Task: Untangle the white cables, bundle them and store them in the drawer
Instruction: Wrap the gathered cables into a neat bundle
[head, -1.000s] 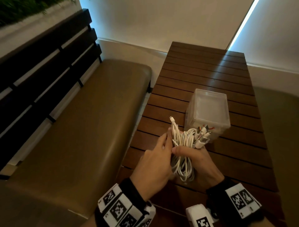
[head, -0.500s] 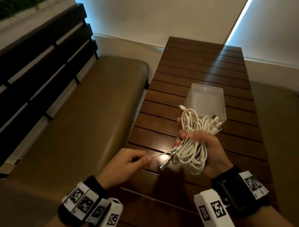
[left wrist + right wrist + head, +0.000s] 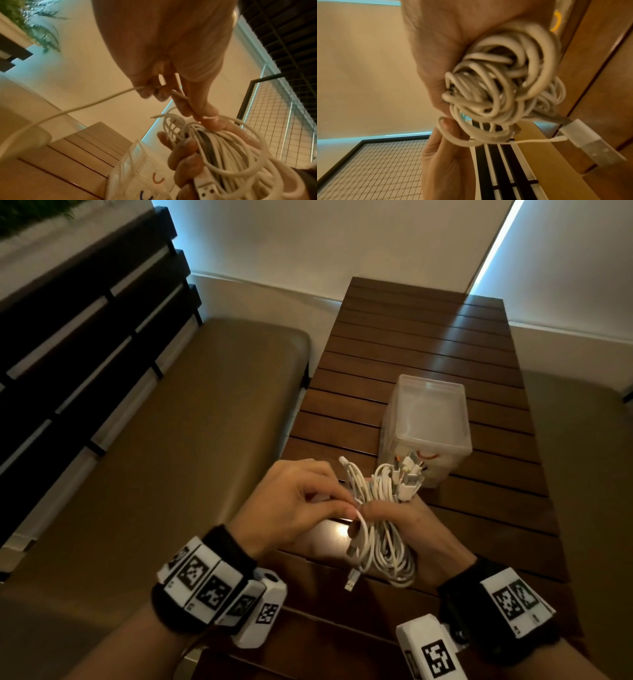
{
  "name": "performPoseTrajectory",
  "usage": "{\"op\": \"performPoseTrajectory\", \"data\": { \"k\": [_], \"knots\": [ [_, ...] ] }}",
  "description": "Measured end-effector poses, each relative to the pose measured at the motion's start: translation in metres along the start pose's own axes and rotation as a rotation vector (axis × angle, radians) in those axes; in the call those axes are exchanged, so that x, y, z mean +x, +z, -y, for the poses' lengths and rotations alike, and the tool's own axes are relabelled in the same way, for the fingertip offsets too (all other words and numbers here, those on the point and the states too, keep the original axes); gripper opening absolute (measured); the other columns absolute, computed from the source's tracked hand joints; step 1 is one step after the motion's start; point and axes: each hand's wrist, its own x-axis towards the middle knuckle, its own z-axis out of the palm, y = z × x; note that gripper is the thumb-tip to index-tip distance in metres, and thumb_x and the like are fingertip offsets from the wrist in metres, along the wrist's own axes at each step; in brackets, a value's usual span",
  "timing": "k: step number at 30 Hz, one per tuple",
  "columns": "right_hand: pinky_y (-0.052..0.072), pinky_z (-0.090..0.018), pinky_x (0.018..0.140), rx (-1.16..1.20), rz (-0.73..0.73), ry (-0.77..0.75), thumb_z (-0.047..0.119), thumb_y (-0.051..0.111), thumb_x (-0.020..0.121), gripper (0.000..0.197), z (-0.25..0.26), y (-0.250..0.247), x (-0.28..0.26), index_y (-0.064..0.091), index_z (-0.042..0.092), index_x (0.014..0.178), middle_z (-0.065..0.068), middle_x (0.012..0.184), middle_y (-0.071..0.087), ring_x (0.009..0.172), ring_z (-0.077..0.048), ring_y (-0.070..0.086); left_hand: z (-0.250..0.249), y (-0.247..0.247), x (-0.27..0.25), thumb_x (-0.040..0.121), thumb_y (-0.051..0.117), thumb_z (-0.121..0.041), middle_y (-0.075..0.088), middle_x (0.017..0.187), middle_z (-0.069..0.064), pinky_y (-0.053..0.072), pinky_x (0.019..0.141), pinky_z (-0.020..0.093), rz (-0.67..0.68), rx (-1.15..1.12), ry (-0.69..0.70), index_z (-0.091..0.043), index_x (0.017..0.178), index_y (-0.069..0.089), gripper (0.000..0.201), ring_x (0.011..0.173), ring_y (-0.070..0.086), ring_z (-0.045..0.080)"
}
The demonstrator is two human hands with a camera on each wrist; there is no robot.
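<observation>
A bundle of looped white cables (image 3: pixel 380 546) hangs above the near part of the slatted wooden table (image 3: pixel 421 344). My right hand (image 3: pixel 385 510) grips the bundle round its middle, plug ends sticking up at the top. My left hand (image 3: pixel 346 508) is pressed against the bundle's left side and pinches one white strand (image 3: pixel 228 119) between thumb and fingertips. A USB plug (image 3: pixel 350 583) dangles below. The right wrist view shows the coils (image 3: pixel 496 83) packed in my palm. A translucent plastic drawer unit (image 3: pixel 430 419) stands just behind the bundle.
A tan cushioned bench (image 3: pixel 178 457) with a dark slatted back runs along the table's left side; another cushion (image 3: pixel 582 474) lies to the right. The drawer fronts carry small coloured handles (image 3: pixel 158 179). A pale wall is behind the table.
Half a second ago my left hand held a strand pulled out to the left. It has come back to the bundle with the strand. The bundle is still in my right hand.
</observation>
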Motion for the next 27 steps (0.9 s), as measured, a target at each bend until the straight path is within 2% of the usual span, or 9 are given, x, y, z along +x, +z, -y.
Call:
{"op": "performPoseTrajectory", "data": {
  "k": [3,6,8,12,15,18,20,24,27],
  "knots": [
    [0.053,-0.032,0.056,0.096,-0.024,0.064,0.010,0.071,0.069,0.044,-0.008,-0.005,-0.002,0.059,-0.019,0.101,-0.024,0.080,0.061,0.061,-0.026,0.061,-0.003,0.007,0.007,0.072,0.084,-0.027,0.069,0.072,-0.010,0.041,0.062,0.013,-0.010,-0.077,-0.074,-0.024,0.082,0.080,0.012,0.069,0.061,0.008],
    [0.054,-0.035,0.059,0.141,-0.025,0.136,0.020,0.078,0.064,0.052,-0.015,-0.009,-0.003,0.063,-0.010,0.103,-0.025,0.084,0.061,0.063,-0.028,0.062,-0.001,0.007,0.009,0.069,0.085,-0.029,0.070,0.068,-0.009,0.047,0.060,0.024,0.046,-0.164,-0.158,-0.026,0.081,0.080,0.013,0.066,0.061,0.014],
    [0.056,-0.037,0.061,0.157,0.000,0.150,0.025,0.080,0.064,0.054,-0.015,-0.011,-0.004,0.065,-0.008,0.104,-0.027,0.086,0.061,0.064,-0.030,0.064,0.001,0.010,0.010,0.068,0.086,-0.030,0.068,0.065,-0.014,0.046,0.059,0.022,0.045,-0.122,-0.176,-0.027,0.078,0.080,0.012,0.065,0.061,0.012],
    [0.058,-0.033,0.065,0.015,0.053,0.049,0.018,0.077,0.074,0.026,-0.004,-0.009,-0.008,0.073,0.005,0.096,-0.016,0.086,0.070,0.074,-0.026,0.068,-0.001,0.020,0.009,0.067,0.083,-0.039,0.061,0.058,-0.022,0.040,0.056,0.008,-0.056,0.047,-0.156,-0.025,0.066,0.075,0.016,0.062,0.061,-0.001],
    [0.056,-0.030,0.067,-0.154,0.050,0.012,0.008,0.075,0.067,0.026,0.003,-0.011,-0.009,0.068,-0.003,0.090,-0.012,0.081,0.070,0.072,-0.021,0.068,0.006,0.020,0.010,0.059,0.081,-0.056,0.054,0.048,-0.019,0.038,0.050,0.010,-0.087,0.157,-0.184,-0.025,0.057,0.061,0.037,0.055,0.058,0.002],
    [0.050,-0.023,0.058,-0.315,0.055,0.035,0.006,0.070,0.063,0.025,0.006,-0.013,-0.011,0.063,-0.013,0.078,-0.010,0.070,0.066,0.060,-0.016,0.061,0.009,0.021,0.013,0.051,0.071,-0.075,0.050,0.045,-0.017,0.038,0.050,0.014,0.007,0.276,-0.203,-0.028,0.056,0.055,0.049,0.056,0.056,0.004],
    [0.051,-0.026,0.058,-0.332,0.054,0.050,0.002,0.067,0.062,0.026,0.007,-0.015,-0.013,0.059,-0.017,0.077,-0.015,0.071,0.063,0.061,-0.020,0.060,0.008,0.020,0.017,0.052,0.076,-0.070,0.052,0.048,-0.017,0.039,0.051,0.013,0.054,0.248,-0.215,-0.029,0.060,0.060,0.045,0.057,0.056,0.001],
    [0.056,-0.032,0.057,-0.234,0.027,0.043,-0.004,0.065,0.060,0.030,0.006,-0.024,-0.014,0.058,-0.019,0.086,-0.023,0.072,0.064,0.065,-0.031,0.064,0.016,0.003,0.020,0.073,0.080,-0.035,0.070,0.069,-0.012,0.045,0.061,0.011,0.083,-0.068,-0.289,-0.028,0.077,0.075,0.010,0.066,0.063,0.001],
    [0.057,-0.035,0.058,-0.126,-0.039,-0.005,-0.002,0.065,0.060,0.025,0.004,-0.031,-0.013,0.063,-0.011,0.084,-0.024,0.072,0.064,0.066,-0.032,0.065,0.029,-0.002,0.015,0.082,0.072,-0.036,0.069,0.076,-0.012,0.043,0.062,0.015,0.187,0.030,-0.235,-0.028,0.085,0.077,0.010,0.072,0.063,0.006]
  ]
}}
